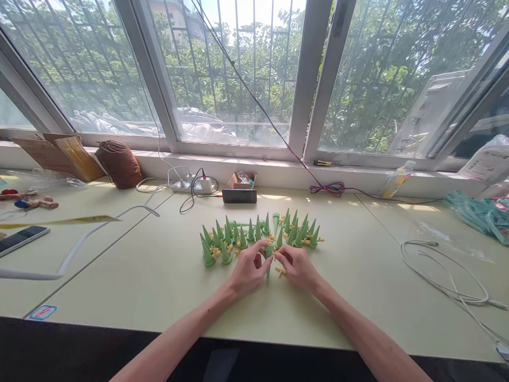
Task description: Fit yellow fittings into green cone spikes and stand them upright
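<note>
My left hand (252, 265) is closed around a green plastic spike (269, 249), held with its wide collar up and its tip pointing down. Thumb and fingertips of my right hand (296, 266) pinch a small yellow plastic piece (274, 255) against the side of that collar. Just below the right fingers, a loose yellow T-shaped piece (280, 271) lies on the table. Behind both hands several green spikes (226, 253) stand tip up in two groups, with small yellow pieces (310, 241) in or beside them. One spike (275, 223) there stands tip down.
Behind the spikes are a black phone (239, 196), a small cardboard box (242, 180) and a power strip (181, 184). A white cable (449, 273) coils at the right. Another phone (23, 240) and a brown pouch (119, 163) are at the left. Windows line the back.
</note>
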### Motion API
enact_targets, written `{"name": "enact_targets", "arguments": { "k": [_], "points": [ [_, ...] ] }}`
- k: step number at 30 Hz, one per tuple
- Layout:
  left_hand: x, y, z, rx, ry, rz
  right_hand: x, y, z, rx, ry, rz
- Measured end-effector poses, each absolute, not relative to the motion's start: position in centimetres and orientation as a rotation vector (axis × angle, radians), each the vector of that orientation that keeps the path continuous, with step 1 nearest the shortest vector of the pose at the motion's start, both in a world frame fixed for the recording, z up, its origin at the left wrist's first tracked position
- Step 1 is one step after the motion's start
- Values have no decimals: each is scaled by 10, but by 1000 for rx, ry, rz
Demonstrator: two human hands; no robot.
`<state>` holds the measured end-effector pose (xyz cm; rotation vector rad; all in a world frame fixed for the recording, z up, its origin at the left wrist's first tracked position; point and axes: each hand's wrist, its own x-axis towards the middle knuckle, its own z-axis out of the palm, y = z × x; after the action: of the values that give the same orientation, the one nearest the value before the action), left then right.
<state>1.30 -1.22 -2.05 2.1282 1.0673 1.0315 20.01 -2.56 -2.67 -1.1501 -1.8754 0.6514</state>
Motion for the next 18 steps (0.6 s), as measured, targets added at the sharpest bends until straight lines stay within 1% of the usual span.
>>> {"name": "enact_targets", "arguments": {
  "k": [18],
  "points": [
    [13,-14,-16,2122,1055,1015,200,-28,-25,-1177,-1924,625]
  ]
}}
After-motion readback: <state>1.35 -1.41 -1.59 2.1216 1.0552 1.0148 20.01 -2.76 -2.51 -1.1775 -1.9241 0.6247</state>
